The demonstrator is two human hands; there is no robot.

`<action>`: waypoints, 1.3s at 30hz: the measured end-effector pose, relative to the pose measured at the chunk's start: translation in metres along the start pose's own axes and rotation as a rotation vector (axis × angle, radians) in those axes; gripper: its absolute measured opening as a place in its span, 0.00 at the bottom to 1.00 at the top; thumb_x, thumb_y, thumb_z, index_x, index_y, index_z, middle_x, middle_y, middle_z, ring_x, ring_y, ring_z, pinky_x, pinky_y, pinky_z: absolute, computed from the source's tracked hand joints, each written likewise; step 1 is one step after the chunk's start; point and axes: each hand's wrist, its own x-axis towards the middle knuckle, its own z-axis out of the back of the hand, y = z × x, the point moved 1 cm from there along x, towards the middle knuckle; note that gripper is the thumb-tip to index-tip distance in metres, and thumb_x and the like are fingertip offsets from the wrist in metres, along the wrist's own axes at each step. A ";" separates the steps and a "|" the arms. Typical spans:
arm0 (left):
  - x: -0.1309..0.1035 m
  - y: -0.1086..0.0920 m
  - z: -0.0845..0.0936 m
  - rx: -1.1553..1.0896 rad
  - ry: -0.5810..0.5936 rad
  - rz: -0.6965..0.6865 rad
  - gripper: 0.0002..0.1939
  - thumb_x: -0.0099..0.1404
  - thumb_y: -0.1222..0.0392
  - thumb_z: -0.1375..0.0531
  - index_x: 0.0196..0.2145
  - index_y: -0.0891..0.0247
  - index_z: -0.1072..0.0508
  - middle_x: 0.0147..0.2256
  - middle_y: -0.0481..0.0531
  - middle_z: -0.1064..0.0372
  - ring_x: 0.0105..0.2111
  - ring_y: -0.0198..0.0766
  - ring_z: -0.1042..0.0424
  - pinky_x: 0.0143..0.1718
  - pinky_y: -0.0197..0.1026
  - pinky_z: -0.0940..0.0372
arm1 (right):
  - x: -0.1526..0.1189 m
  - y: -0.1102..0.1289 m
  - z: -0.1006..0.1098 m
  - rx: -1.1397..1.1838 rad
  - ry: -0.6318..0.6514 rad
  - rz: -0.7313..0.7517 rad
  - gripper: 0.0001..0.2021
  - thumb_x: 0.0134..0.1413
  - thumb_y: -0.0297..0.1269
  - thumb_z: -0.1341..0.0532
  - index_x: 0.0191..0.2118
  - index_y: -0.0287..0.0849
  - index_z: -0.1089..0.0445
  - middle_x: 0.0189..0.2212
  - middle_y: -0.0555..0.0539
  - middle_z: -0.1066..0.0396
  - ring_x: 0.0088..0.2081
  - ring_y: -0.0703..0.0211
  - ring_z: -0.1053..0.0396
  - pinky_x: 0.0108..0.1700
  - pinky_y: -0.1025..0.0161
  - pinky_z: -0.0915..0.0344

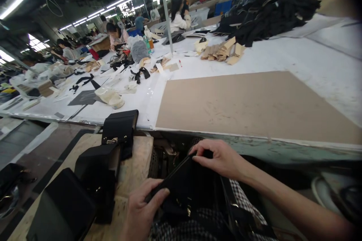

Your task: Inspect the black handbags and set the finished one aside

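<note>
Over the lap, just below the near edge of the white table (313,56), a blk bag (195,188) (or bag part, detail too dark to be sure) is held btwn both hands, w/ the checked cloth (239,196) of the wearer's clothes under it.

L hand (147,205) grips its left corner: thumb on the upper face, other fingers curled under & mostly hidden. R hand (217,156) pinches the far end of the same edge, thumb vs. index; can't tell if its other fingers press on it too.

Why so: two grips apart on one edge prob. keep it taut & steady, lap taking the wt, esp. b/c the material looks a bit floppy. Wooden bench (143,158) beside the lap bears similar blk pieces (66,199), prob. set there for easy L-side reach. Beige sheet (249,109) lies flat along the table front, likely as a work mat; tan strips (222,51) & a blk fabric heap (268,19) sit farther back, prob. to keep the mat free.

Rel. to fingers: edge runs slantwise btwn the thumbs, R fingertips right on it, L thumb over the corner. Bulk of bag hangs on the body side of that line; gold-toned fittings (189,209) are right of L thumb, apart from both hands.
</note>
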 end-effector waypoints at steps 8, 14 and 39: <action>0.013 -0.010 0.006 0.035 0.095 -0.024 0.10 0.68 0.54 0.38 0.41 0.59 0.19 0.39 0.51 0.23 0.39 0.40 0.25 0.41 0.33 0.32 | -0.005 -0.003 -0.001 -0.041 -0.083 -0.057 0.08 0.56 0.37 0.37 0.27 0.44 0.31 0.32 0.52 0.24 0.34 0.56 0.27 0.39 0.61 0.35; 0.021 -0.022 0.002 -0.140 0.070 0.174 0.13 0.61 0.50 0.33 0.35 0.64 0.20 0.28 0.50 0.27 0.29 0.36 0.31 0.30 0.32 0.38 | -0.019 0.013 0.019 0.032 -0.109 -0.153 0.07 0.53 0.38 0.36 0.26 0.44 0.30 0.30 0.52 0.24 0.34 0.57 0.27 0.38 0.62 0.35; 0.125 -0.069 -0.091 0.097 1.026 -0.007 0.20 0.68 0.47 0.43 0.25 0.64 0.37 0.23 0.44 0.49 0.24 0.31 0.51 0.22 0.35 0.55 | -0.062 -0.011 0.024 0.135 -0.186 -0.228 0.06 0.53 0.29 0.34 0.27 0.42 0.29 0.30 0.53 0.24 0.33 0.59 0.27 0.38 0.64 0.35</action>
